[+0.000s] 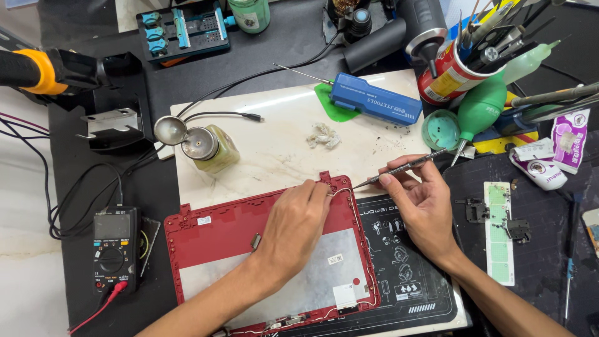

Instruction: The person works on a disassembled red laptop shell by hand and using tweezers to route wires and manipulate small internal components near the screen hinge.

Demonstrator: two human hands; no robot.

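A red laptop lid shell with a silvery inner panel lies open side up on a white slab. My left hand rests on the shell, its fingertips pressing a thin white wire at the upper right corner. My right hand holds a slim metal-handled tool like a pen. Its tip points at that same corner, next to my left fingertips.
A multimeter with a red lead sits at the left. A glass solvent bottle, a crumpled tissue, a blue tool case, a green blower bulb, a tool cup and small hinge parts surround the slab.
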